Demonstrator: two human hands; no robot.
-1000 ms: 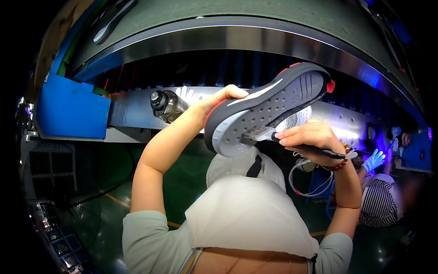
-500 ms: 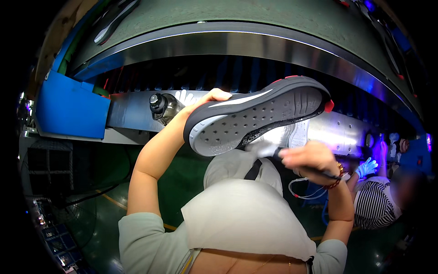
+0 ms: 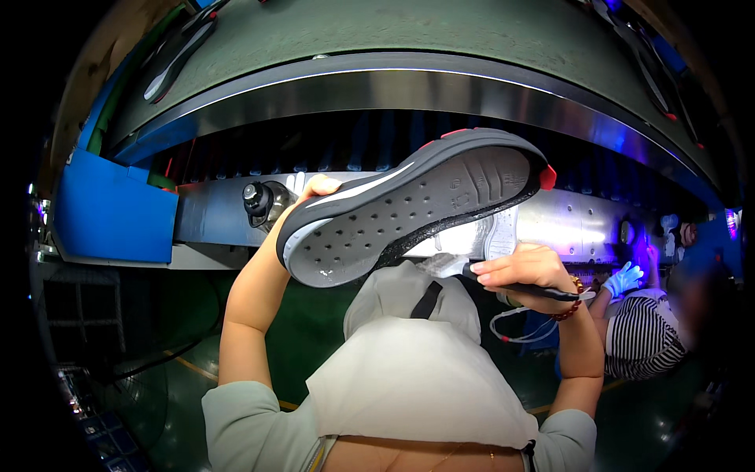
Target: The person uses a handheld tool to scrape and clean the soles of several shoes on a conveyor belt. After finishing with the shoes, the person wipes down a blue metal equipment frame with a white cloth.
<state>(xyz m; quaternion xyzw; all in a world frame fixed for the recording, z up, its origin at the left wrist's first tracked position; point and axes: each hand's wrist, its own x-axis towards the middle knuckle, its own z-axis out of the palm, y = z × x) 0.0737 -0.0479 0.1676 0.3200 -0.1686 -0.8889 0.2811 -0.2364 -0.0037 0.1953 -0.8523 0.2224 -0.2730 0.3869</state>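
Observation:
My left hand grips a large shoe sole from behind; the thumb lies on its upper edge and the other fingers are hidden. The sole is dark grey and black with a white stripe and red accents, tilted with its dotted, hollow grey inner face toward me. A wet-looking black band runs along its lower inner edge. In my right hand is a brush with a black handle, white neck and pale bristles. Those bristles sit just below the middle of the sole, apparently apart from it.
Ahead runs a green conveyor belt behind a metal rail, with more soles on it. A dark bottle stands on a metal shelf at left, near a blue box. At right is a co-worker's gloved hand.
The sole and my left hand have shifted left and slightly down. My right hand has moved slightly; the brush, blurred before, now shows sharply. Soles on the belt have changed position.

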